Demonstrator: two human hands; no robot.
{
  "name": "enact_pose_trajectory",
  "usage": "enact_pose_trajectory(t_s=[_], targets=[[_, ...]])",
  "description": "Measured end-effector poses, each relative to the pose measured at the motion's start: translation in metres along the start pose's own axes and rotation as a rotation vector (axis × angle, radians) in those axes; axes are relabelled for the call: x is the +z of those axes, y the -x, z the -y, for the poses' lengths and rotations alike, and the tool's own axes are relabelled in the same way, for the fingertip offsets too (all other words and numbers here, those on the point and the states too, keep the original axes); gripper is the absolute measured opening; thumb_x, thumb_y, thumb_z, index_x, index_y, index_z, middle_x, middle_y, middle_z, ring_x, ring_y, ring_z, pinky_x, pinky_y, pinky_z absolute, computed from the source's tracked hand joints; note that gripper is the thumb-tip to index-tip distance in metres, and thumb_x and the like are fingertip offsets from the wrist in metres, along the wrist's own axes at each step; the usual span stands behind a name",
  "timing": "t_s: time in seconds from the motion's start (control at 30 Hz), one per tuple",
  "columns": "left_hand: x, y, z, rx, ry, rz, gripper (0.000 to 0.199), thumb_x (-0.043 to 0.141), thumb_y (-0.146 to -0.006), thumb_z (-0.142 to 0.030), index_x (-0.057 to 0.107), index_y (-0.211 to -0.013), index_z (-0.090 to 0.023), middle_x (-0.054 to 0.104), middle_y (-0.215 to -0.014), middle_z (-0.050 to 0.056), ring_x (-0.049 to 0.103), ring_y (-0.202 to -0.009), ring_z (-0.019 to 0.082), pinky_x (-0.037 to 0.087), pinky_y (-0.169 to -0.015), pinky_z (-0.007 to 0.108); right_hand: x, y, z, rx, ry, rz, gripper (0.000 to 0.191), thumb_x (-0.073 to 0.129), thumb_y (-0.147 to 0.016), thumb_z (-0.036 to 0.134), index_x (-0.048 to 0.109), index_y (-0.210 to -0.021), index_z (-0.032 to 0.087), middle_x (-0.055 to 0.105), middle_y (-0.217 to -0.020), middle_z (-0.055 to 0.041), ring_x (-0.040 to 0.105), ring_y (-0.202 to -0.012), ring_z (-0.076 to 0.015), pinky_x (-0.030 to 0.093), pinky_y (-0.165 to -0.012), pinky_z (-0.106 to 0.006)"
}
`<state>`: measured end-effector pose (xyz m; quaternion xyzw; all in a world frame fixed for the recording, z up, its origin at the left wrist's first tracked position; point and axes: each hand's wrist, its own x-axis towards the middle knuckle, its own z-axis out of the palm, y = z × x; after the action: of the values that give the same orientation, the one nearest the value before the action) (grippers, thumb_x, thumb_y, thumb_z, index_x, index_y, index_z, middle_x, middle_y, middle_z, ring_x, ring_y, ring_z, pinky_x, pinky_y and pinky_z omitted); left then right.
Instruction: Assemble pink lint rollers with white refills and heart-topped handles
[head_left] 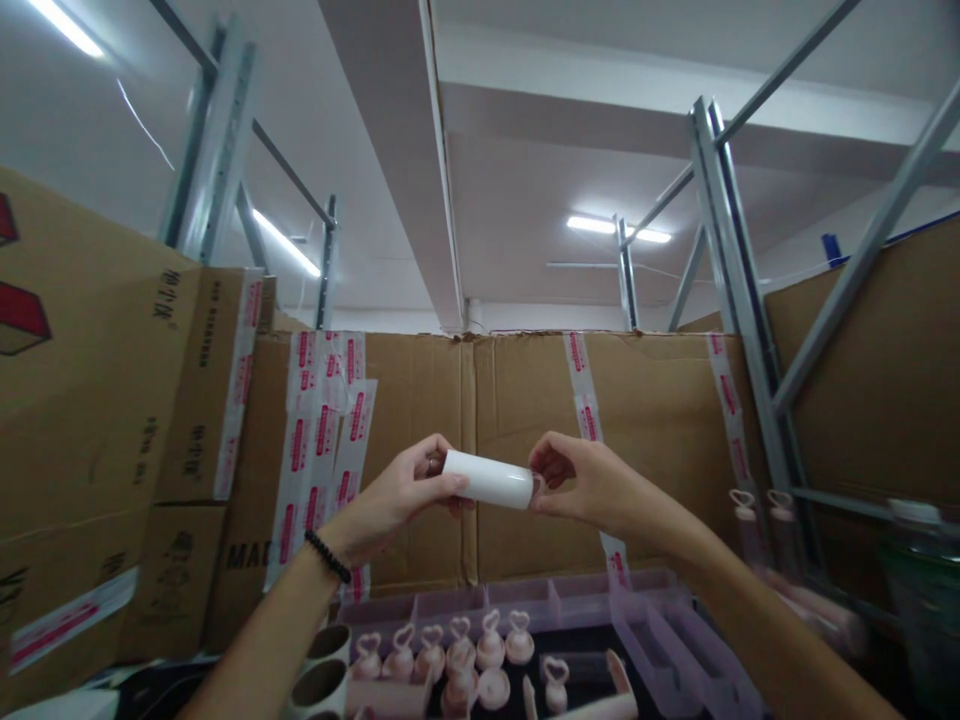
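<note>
A white cylindrical tube is held up level, in front of the cardboard wall. My left hand, with a black bead bracelet on its wrist, has its fingers wrapped round the tube's left end. At the tube's right end, the fingers of my right hand pinch a small pink loop-shaped piece, partly hidden by the fingertips. Below the hands stand several pink caps with heart-shaped loops.
Purple divided trays lie behind and right of the caps. Open tubes stand at lower left. Cardboard boxes rise at left, metal shelf posts at right. A bottle is at far right.
</note>
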<state>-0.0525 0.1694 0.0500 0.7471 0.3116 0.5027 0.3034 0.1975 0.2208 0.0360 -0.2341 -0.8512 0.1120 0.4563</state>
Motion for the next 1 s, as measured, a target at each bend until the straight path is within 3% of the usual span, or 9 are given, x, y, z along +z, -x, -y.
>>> enact_pose_trajectory(t_s=[0.13, 0.37, 0.53, 0.73, 1.0], targets=[[0.001, -0.001, 0.001, 0.021, 0.063, -0.02, 0.019, 0.072, -0.084, -0.026, 0.057, -0.092, -0.017, 0.064, -0.095, 0.003, 0.063, -0.092, 0.019, 0.057, -0.077, 0.032, 0.0, -0.002, -0.005, -0.006, -0.221, -0.052, 0.052, 0.085, -0.063, 0.016, 0.057, -0.105, 0.019, 0.068, -0.094, -0.0027, 0.067, -0.08, -0.0161, 0.055, -0.075, -0.03], [0.008, -0.001, 0.0, 0.057, 0.179, -0.083, 0.017, 0.066, -0.09, -0.025, 0.064, -0.103, -0.016, 0.068, -0.112, 0.008, 0.063, -0.107, 0.023, 0.054, -0.094, 0.037, 0.003, -0.008, -0.005, -0.074, -0.427, -0.207, 0.042, 0.086, -0.065, 0.026, 0.064, -0.099, 0.017, 0.073, -0.091, -0.0048, 0.07, -0.084, -0.0182, 0.057, -0.08, -0.032], [0.013, -0.003, -0.003, 0.048, 0.254, -0.119, 0.018, 0.068, -0.089, -0.022, 0.067, -0.105, -0.014, 0.071, -0.115, 0.011, 0.066, -0.105, 0.023, 0.055, -0.093, 0.035, 0.003, -0.005, 0.002, -0.064, -0.355, -0.244, 0.03, 0.082, -0.071, 0.03, 0.073, -0.096, 0.017, 0.077, -0.09, -0.0073, 0.072, -0.083, -0.0208, 0.058, -0.082, -0.036], [0.016, -0.008, -0.001, 0.015, 0.336, -0.152, 0.022, 0.066, -0.089, -0.02, 0.068, -0.109, -0.011, 0.071, -0.119, 0.013, 0.068, -0.105, 0.024, 0.055, -0.095, 0.035, 0.009, -0.005, 0.002, -0.045, -0.549, -0.322, 0.038, 0.083, -0.07, 0.032, 0.077, -0.105, 0.019, 0.079, -0.103, -0.0075, 0.074, -0.096, -0.0246, 0.056, -0.095, -0.044], [0.016, -0.015, -0.005, -0.032, 0.35, -0.185, 0.023, 0.065, -0.09, -0.017, 0.069, -0.111, -0.012, 0.073, -0.117, 0.012, 0.068, -0.105, 0.022, 0.057, -0.095, 0.032, 0.011, -0.005, 0.003, -0.013, -0.623, -0.362, 0.036, 0.083, -0.071, 0.025, 0.077, -0.106, 0.022, 0.079, -0.106, -0.0033, 0.073, -0.099, -0.0215, 0.058, -0.095, -0.041]])
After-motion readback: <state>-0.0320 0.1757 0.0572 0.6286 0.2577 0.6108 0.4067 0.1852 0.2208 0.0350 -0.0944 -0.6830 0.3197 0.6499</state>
